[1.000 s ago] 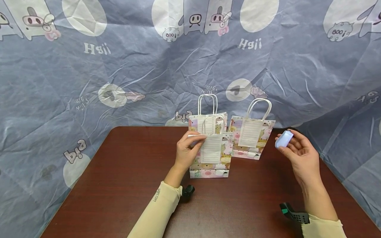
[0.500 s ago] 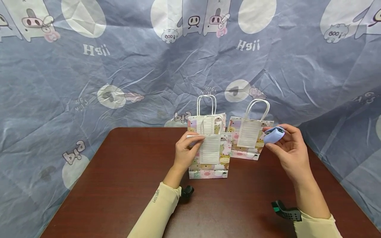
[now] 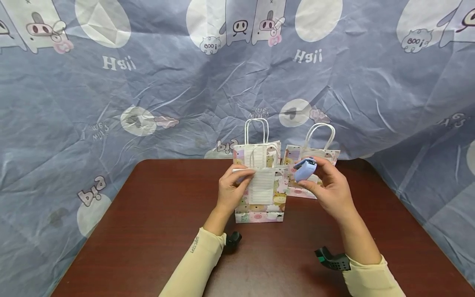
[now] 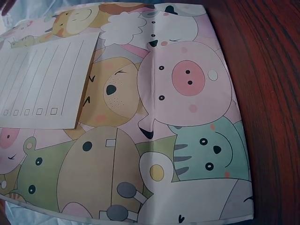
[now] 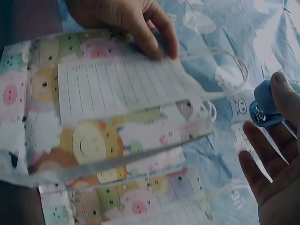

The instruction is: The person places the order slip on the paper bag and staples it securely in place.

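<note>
In the head view my left hand [image 3: 231, 189] pinches the top edge of the front paper gift bag [image 3: 280, 199], together with the lined paper sheet [image 3: 261, 189] on its face. The bag stands upright and carries a cartoon animal print. A small blue stapler [image 3: 306, 170] is held between the thumb and fingers of my right hand [image 3: 334, 190], to the right of the bag's top and apart from it. The right wrist view shows the mouth of the stapler [image 5: 266, 105] gaping, with metal inside. The front bag [image 4: 112, 93] fills the left wrist view.
Behind stand two more matching bags with white handles, a back left bag [image 3: 275, 147] and a back right bag [image 3: 293, 153], the latter partly covered by my right hand. The dark wooden table [image 3: 167, 214] reaches a blue-grey printed cloth [image 3: 167, 82] at the back.
My right hand has moved left with the stapler, from the table's right side to near the front bag, turning the stapler on the way. My left hand has stayed on the bag.
</note>
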Available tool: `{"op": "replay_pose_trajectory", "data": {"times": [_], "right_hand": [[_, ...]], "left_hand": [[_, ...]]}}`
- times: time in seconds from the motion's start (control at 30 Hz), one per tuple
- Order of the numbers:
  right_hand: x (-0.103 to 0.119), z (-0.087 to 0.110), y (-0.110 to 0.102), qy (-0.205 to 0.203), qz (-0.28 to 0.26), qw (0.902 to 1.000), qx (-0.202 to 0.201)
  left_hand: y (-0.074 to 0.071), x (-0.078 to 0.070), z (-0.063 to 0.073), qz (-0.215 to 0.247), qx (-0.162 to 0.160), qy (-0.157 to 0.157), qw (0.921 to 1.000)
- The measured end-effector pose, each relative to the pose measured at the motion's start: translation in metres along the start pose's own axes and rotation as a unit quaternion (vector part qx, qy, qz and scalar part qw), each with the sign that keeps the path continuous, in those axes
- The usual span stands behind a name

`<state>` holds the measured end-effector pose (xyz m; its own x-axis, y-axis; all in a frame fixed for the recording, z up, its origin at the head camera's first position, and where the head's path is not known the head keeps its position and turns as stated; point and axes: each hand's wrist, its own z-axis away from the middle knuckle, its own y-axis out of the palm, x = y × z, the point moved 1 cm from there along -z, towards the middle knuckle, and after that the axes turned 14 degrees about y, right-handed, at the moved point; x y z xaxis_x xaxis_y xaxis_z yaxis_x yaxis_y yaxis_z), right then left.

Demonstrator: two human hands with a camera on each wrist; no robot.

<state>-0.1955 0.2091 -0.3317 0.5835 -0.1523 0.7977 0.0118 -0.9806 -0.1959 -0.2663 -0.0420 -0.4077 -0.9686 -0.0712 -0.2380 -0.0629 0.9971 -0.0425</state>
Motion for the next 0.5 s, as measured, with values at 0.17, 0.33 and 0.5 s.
{"op": "replay_pose_trajectory", "data": {"times": [0.17,0.33,0.5], "right_hand": [[0.004,-0.006,0.012,-0.001,0.082,0.9966,-0.008],[0.004,-0.014,0.024,0.003,0.115,0.9934,0.006],[0.003,-0.022,0.033,0.003,0.138,0.9903,0.018]], "left_hand": [[0.000,0.000,0.001,-0.006,0.000,0.005,1.0000],[0.001,0.000,0.000,-0.016,-0.002,0.010,0.9998],[0.001,0.000,0.000,-0.015,0.000,0.007,0.9999]]}}
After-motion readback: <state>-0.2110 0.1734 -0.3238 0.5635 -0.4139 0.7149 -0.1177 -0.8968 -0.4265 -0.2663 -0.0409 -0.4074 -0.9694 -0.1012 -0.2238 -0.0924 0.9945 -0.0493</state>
